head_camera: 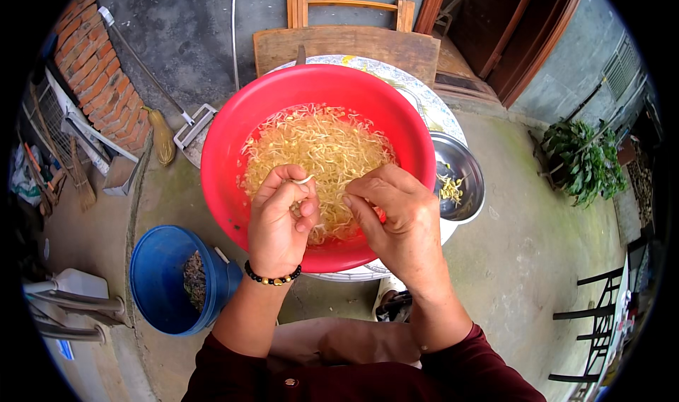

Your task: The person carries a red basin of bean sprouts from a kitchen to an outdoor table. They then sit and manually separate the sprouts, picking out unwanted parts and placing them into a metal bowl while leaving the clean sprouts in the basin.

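Note:
Pale bean sprouts [323,147] with yellow heads fill a red plastic basin [318,81] before me, lying in what looks like water. Over the near part of the basin, my left hand [281,216] pinches a single white sprout [303,180] between thumb and index finger. Its other fingers curl inward. To the right of it, my right hand [398,216] has thumb and index fingertips drawn together; nothing shows between them, though a small scrap could be hidden. Just right of the basin, a stainless steel bowl [469,190] holds a small heap of yellow-headed sprouts [450,189].
The basin stands on a round table with a patterned cover [448,118]. A wooden chair [345,44] is behind it. On the floor at left are a blue bucket [159,280] with debris inside, a long-handled dustpan [193,131] and a squash [162,139]. A leafy plant [581,160] grows at right.

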The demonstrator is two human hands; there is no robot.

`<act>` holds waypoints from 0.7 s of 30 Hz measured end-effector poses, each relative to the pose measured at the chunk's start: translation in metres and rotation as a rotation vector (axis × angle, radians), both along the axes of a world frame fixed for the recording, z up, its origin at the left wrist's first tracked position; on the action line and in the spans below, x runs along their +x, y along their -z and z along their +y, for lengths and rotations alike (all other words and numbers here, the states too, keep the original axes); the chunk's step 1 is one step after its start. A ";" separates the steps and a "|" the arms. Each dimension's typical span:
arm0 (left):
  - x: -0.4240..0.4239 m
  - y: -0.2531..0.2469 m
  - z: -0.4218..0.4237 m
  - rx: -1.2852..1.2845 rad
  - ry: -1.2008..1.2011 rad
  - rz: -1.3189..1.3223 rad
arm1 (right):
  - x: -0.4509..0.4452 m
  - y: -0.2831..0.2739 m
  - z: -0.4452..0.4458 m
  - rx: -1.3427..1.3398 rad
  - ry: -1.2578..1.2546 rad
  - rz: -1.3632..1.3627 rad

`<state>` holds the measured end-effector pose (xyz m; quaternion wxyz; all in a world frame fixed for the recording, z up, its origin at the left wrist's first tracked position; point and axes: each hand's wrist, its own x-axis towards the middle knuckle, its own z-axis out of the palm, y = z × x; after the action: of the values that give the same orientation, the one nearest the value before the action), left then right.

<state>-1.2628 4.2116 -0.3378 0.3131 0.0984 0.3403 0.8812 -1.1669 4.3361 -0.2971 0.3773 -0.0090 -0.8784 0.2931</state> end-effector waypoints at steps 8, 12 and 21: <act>-0.010 0.002 -0.003 0.239 0.114 -0.350 | 0.030 0.007 0.097 -0.020 0.643 -0.279; -0.009 0.001 -0.001 0.259 0.163 -0.360 | 0.035 0.022 0.118 0.068 0.685 -0.328; -0.007 0.000 -0.002 0.171 0.177 -0.232 | 0.003 -0.004 0.025 -0.266 -0.039 -0.159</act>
<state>-1.2701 4.2097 -0.3382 0.4173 0.0517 0.2154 0.8813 -1.1642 4.3613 -0.2928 0.2964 -0.0648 -0.8589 0.4126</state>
